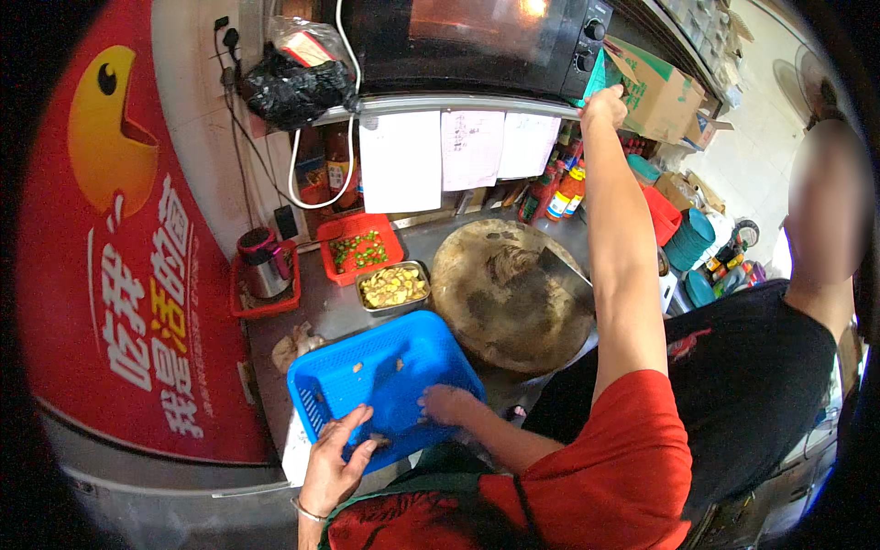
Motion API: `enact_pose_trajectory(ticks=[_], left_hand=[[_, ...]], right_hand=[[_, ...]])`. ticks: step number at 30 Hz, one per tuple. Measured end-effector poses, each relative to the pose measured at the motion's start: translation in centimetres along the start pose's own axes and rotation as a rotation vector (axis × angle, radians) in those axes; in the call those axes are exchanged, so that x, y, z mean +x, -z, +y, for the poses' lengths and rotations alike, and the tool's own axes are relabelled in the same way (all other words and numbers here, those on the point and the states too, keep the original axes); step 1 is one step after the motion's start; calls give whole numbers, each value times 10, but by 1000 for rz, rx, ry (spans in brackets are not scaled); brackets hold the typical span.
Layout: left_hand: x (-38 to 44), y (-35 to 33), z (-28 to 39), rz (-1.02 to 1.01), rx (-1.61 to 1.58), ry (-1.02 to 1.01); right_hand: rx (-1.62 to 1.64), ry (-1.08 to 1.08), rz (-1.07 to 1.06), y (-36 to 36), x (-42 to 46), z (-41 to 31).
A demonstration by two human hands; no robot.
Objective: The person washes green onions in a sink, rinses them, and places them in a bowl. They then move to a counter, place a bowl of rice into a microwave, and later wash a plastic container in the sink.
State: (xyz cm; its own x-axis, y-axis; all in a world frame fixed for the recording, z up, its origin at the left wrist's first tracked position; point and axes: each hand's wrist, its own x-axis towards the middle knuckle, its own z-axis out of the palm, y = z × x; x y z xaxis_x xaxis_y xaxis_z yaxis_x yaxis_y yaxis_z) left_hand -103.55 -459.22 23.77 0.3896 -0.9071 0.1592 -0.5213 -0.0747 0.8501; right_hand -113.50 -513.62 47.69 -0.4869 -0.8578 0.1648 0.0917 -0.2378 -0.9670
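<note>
My left hand [335, 457], with a bangle at the wrist, has its fingers apart over the near left corner of a blue plastic basket [440, 337]. A few small pale pieces lie in the basket. My right arm stretches up in its red sleeve. My right hand [605, 108] appears closed on a teal sheet [595, 74] beside the microwave's lower corner; its material is unclear. Another hand [447, 404], apparently a co-worker's, reaches into the basket, its arm partly hidden under my sleeve. Behind the basket, a cleaver [565, 275] lies on a round wooden chopping block [495, 309].
A red basket [323, 242] holds chopped green pieces beside a metal tray [421, 302] of yellow slices. A kettle [262, 265] stands at left. Papers [402, 161] hang under the microwave [474, 48]. A person in black [742, 385] stands close on the right.
</note>
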Motion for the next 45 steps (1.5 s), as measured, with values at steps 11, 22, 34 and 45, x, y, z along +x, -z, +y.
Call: enact_pose_trajectory(ticks=[11, 22, 34, 45], left_hand=[[-153, -1, -28, -266, -430, 41], [-328, -21, -100, -119, -462, 327], [-431, -29, -109, 574, -722, 589], [-502, 39, -112, 1239, -617, 746]], right_hand=[[601, 10, -538, 33, -238, -16], [826, 127, -1752, 260, -621, 16], [388, 345, -3001, 369, -837, 118], [-90, 257, -3484, 403, -1022, 171]])
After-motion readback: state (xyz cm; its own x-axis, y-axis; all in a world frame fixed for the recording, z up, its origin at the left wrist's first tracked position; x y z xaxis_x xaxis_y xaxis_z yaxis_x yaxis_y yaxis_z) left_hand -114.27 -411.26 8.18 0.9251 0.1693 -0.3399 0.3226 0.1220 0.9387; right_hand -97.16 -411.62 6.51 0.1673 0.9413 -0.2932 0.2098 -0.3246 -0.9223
